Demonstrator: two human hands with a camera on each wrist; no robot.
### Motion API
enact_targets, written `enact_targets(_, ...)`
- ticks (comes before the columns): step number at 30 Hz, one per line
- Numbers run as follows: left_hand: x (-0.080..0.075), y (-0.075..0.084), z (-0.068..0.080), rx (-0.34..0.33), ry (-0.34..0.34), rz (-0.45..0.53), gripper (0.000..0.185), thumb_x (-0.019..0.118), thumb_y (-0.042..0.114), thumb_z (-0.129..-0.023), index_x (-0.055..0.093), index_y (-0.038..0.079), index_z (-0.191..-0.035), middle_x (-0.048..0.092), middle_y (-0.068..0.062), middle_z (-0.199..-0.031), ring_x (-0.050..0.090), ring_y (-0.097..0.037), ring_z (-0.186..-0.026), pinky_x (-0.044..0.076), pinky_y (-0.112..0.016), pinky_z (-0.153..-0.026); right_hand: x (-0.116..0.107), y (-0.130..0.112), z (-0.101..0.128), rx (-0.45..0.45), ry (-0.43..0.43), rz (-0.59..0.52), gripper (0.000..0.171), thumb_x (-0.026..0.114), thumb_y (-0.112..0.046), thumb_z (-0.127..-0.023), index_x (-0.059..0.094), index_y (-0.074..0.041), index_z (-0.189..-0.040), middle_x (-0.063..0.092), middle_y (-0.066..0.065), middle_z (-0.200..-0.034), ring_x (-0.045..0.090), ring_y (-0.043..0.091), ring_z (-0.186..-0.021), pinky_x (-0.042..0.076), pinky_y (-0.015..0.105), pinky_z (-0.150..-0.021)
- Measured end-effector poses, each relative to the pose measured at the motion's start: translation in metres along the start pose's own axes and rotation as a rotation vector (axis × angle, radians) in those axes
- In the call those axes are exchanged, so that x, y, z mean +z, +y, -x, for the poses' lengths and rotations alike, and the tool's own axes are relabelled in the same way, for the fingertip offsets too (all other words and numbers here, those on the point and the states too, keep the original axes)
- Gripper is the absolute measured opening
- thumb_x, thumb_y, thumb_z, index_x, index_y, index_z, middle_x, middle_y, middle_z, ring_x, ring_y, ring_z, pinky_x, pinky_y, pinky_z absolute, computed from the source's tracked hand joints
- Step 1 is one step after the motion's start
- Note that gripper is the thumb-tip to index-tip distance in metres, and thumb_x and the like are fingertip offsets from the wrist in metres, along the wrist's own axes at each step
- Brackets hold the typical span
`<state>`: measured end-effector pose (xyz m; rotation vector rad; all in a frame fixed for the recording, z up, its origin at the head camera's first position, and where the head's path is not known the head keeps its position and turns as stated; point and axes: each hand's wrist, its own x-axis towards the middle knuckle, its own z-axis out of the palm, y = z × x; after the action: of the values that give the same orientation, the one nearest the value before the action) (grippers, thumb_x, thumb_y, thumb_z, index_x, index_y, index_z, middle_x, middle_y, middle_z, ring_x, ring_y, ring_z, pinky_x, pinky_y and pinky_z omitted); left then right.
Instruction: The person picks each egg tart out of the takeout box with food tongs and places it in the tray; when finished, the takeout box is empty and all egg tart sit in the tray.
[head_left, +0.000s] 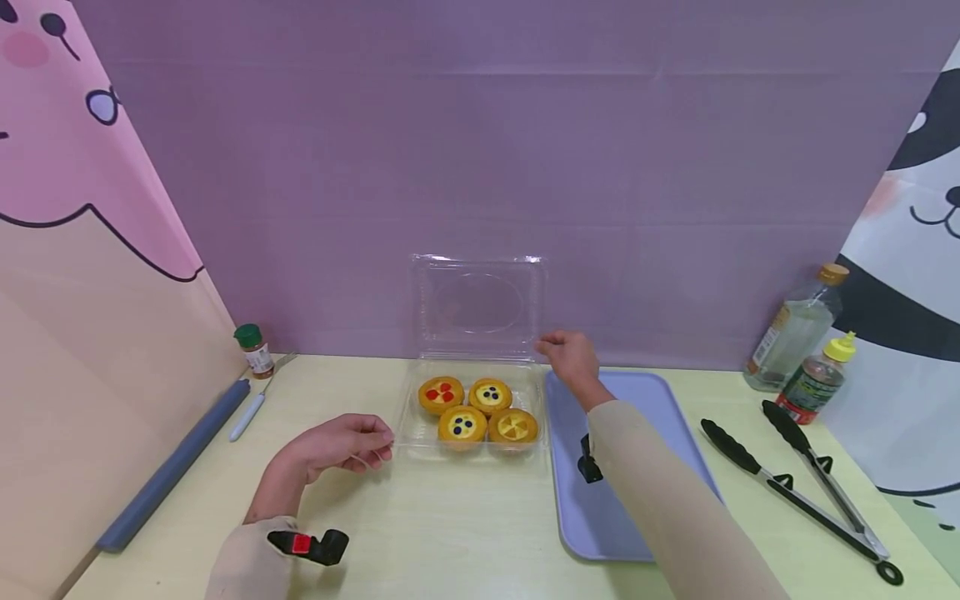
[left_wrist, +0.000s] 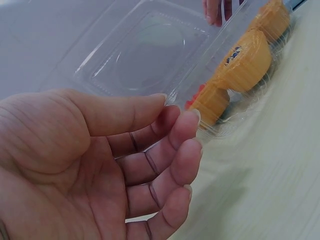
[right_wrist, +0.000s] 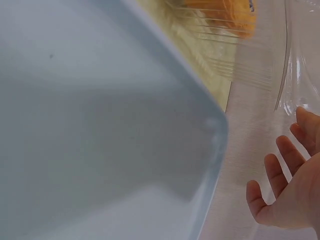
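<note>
Open clear clamshell box of four tarts at centre frame, a hand at each side.

Lower left of centre, the left hand (head_left: 337,446) rests on the table, fingers loosely curled and empty, tips just beside the clamshell box (head_left: 474,433). The tarts (head_left: 477,410) sit in its base, lid upright behind. Right of centre, the right hand (head_left: 572,358) reaches the lid's lower right corner, fingers relaxed; whether they touch it cannot be told.

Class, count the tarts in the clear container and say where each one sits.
4. Back left, red-topped tart; back right, dark-dotted tart; front left, blueberry tart; front right, yellow-wedge tart. None looks hidden.
</note>
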<state>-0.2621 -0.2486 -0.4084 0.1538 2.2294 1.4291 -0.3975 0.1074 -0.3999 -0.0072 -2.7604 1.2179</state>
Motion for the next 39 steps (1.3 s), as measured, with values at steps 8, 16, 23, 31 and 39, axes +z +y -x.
enact_targets(8, 0.002, 0.0, -0.003, -0.005, 0.02, -0.003, 0.03, 0.056, 0.026, -0.103, 0.06, -0.002, -0.112, 0.066, -0.004, -0.094, 0.062, -0.02, -0.085, 0.051, -0.034, -0.078, 0.001, -0.001, -0.003, -0.012, 0.019, 0.027, 0.03, 0.066, -0.035, -0.095, 0.076, -0.015, -0.116, 0.073, 0.006, -0.121, 0.068, 0.027, -0.109, 0.052, 0.042, -0.084)
enact_targets(16, 0.002, 0.002, -0.002, -0.003, 0.02, -0.002, 0.03, 0.056, 0.026, -0.103, 0.059, -0.003, -0.112, 0.066, -0.005, -0.095, 0.061, -0.02, -0.085, 0.051, -0.035, -0.078, 0.001, -0.004, -0.004, -0.003, 0.035, 0.081, 0.028, 0.066, -0.036, -0.095, 0.077, -0.017, -0.113, 0.076, 0.004, -0.114, 0.069, 0.025, -0.1, 0.05, 0.041, -0.082)
enact_targets(23, 0.004, 0.003, -0.002, 0.002, 0.021, 0.002, 0.03, 0.056, 0.026, -0.103, 0.059, -0.003, -0.112, 0.065, -0.005, -0.095, 0.061, -0.021, -0.086, 0.051, -0.035, -0.078, 0.0, -0.005, -0.005, -0.012, 0.053, 0.127, 0.025, 0.067, -0.036, -0.094, 0.078, -0.019, -0.108, 0.077, 0.003, -0.109, 0.067, 0.027, -0.105, 0.047, 0.047, -0.091)
enact_targets(31, 0.004, -0.001, -0.005, -0.003, 0.036, -0.011, 0.03, 0.055, 0.026, -0.103, 0.059, -0.002, -0.114, 0.066, -0.006, -0.096, 0.061, -0.022, -0.086, 0.052, -0.035, -0.078, -0.003, -0.006, -0.008, 0.003, 0.019, 0.151, 0.028, 0.066, -0.038, -0.094, 0.076, -0.019, -0.111, 0.075, 0.004, -0.115, 0.063, 0.032, -0.117, 0.036, 0.063, -0.105)
enact_targets(39, 0.003, -0.002, -0.004, 0.004, 0.031, -0.022, 0.032, 0.056, 0.028, -0.103, 0.059, -0.002, -0.115, 0.067, -0.006, -0.098, 0.064, -0.022, -0.089, 0.052, -0.036, -0.08, -0.023, -0.006, 0.002, -0.01, -0.012, 0.107, 0.04, 0.064, -0.042, -0.094, 0.071, -0.016, -0.123, 0.069, 0.007, -0.129, 0.064, 0.031, -0.114, 0.045, 0.054, -0.097)
